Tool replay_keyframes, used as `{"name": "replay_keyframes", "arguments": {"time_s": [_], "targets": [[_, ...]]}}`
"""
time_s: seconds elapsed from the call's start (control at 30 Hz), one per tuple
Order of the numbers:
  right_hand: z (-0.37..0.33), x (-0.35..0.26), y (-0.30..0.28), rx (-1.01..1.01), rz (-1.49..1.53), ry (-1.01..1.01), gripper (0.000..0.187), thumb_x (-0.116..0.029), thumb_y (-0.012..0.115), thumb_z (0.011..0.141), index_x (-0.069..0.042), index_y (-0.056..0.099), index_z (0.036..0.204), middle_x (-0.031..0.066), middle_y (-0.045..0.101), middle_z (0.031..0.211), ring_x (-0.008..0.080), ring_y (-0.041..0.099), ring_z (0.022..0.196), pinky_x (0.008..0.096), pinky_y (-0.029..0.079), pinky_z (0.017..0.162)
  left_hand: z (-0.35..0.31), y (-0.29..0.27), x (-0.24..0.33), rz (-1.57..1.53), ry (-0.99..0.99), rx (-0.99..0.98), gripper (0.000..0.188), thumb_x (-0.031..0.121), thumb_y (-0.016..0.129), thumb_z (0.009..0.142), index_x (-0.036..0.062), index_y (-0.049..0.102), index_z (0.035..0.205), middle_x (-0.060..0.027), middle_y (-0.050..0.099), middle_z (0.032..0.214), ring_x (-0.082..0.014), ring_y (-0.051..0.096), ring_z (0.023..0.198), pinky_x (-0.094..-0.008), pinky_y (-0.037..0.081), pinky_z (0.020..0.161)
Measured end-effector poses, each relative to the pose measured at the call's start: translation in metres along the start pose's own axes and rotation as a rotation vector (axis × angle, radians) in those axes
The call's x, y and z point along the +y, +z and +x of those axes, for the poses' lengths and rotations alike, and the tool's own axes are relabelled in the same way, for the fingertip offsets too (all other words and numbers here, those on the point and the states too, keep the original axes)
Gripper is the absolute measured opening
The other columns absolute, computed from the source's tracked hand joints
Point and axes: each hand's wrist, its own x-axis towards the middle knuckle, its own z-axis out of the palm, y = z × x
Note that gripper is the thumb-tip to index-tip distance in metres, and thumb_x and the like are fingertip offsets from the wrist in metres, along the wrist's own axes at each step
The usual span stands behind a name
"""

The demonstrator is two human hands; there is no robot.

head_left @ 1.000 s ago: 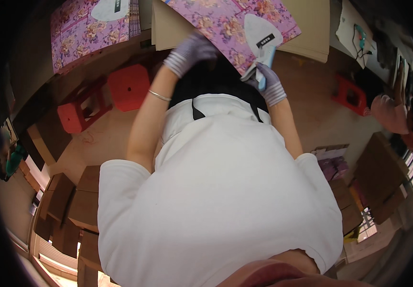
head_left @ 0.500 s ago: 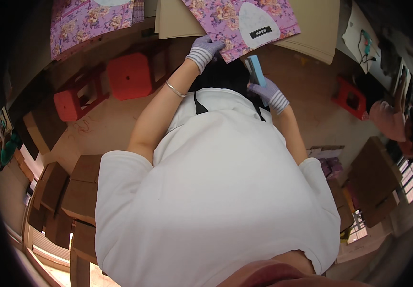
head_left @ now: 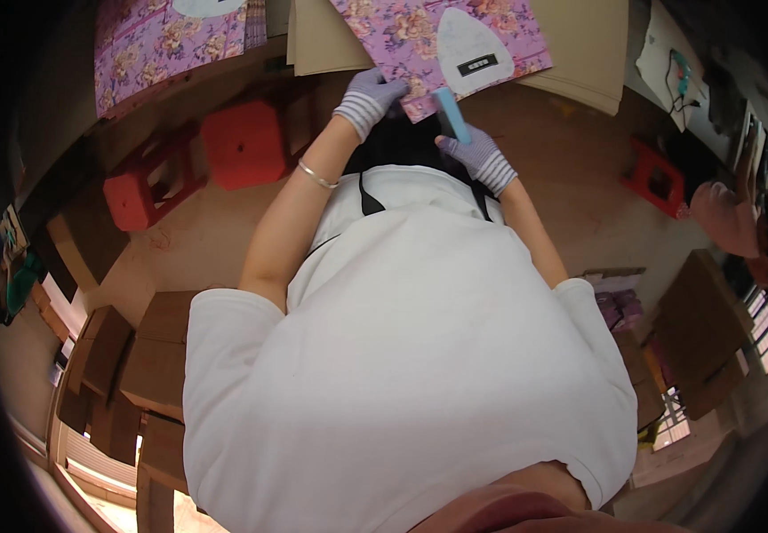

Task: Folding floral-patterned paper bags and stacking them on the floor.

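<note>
A pink-purple floral printed sheet (head_left: 406,40) with a white arched panel and a small dark label lies at a slant over plain tan card sheets (head_left: 584,53) at the table's near edge. My left hand (head_left: 371,99), in a lilac knit glove with a striped cuff, is closed on the lower left edge of the floral sheet; its thumb is partly hidden. My right hand (head_left: 480,158), gloved alike, grips a light-blue stapler (head_left: 452,115). The stapler's upper end meets the sheet's lower edge in the picture; I cannot tell whether it touches.
More floral sheets (head_left: 171,44) are stacked at the far left. Red stools (head_left: 244,142) stand under the table on the left, another red stool (head_left: 655,178) on the right. Cardboard boxes (head_left: 157,360) stand behind me. A person (head_left: 726,218) sits at the far right.
My right hand has moved left and slightly up, bringing the stapler to the sheet's lower edge. My left hand and the floral sheet have shifted slightly left.
</note>
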Motion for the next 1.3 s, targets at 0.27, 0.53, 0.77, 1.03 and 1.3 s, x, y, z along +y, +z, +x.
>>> {"name": "replay_keyframes", "arguments": {"time_s": [0.27, 0.53, 0.77, 1.03, 1.3], "targets": [[0.005, 0.020, -0.087, 0.258, 0.383, 0.282, 0.028, -0.029, 0.066, 0.084, -0.004, 0.056, 0.075, 0.0039, 0.053, 0.056, 0.0127, 0.051, 0.045, 0.0273, 0.040, 0.045, -0.022, -0.047, -0.003, -0.044, -0.021, -0.087, 0.019, 0.019, 0.066, 0.078, 0.0012, 0.062, 0.085, -0.0048, 0.059, 0.064, -0.0133, 0.054, 0.048, -0.0259, 0.045, 0.043], [-0.013, 0.058, -0.085, 0.259, 0.518, 0.140, 0.024, -0.024, 0.065, 0.085, -0.002, 0.055, 0.087, 0.0062, 0.059, 0.067, 0.0144, 0.057, 0.055, 0.0270, 0.043, 0.049, -0.044, -0.034, 0.020, -0.062, 0.232, -0.044, 0.022, 0.007, 0.060, 0.080, -0.0008, 0.061, 0.101, -0.0005, 0.061, 0.081, -0.0082, 0.052, 0.069, -0.0257, 0.048, 0.063], [-0.032, 0.097, -0.102, 0.313, 0.515, 0.272, 0.021, -0.016, 0.064, 0.084, -0.003, 0.051, 0.095, 0.0075, 0.058, 0.069, 0.0167, 0.059, 0.058, 0.0284, 0.045, 0.051, -0.069, -0.096, -0.011, -0.557, 0.366, 0.167, 0.028, 0.005, 0.057, 0.085, -0.0004, 0.055, 0.112, -0.0031, 0.061, 0.096, -0.0144, 0.058, 0.084, -0.0287, 0.049, 0.077], [-0.036, 0.082, -0.084, 0.288, 0.516, 0.257, 0.019, -0.018, 0.063, 0.084, -0.003, 0.053, 0.089, 0.0076, 0.058, 0.069, 0.0165, 0.057, 0.057, 0.0285, 0.045, 0.052, -0.051, -0.208, 0.016, -0.816, 0.454, 0.555, 0.028, -0.004, 0.053, 0.083, 0.0023, 0.053, 0.110, -0.0098, 0.060, 0.098, -0.0252, 0.062, 0.085, -0.0394, 0.056, 0.068], [-0.014, 0.096, -0.180, 0.860, -0.075, 0.224, 0.056, -0.039, 0.073, 0.071, -0.004, 0.055, 0.111, 0.0133, 0.062, 0.093, 0.0225, 0.058, 0.084, 0.0342, 0.046, 0.078, -0.057, -0.205, 0.037, -0.349, -0.157, 0.470, 0.041, 0.036, 0.038, 0.096, -0.0020, 0.049, 0.105, -0.0204, 0.064, 0.091, -0.0324, 0.066, 0.076, -0.0366, 0.055, 0.058]]}}
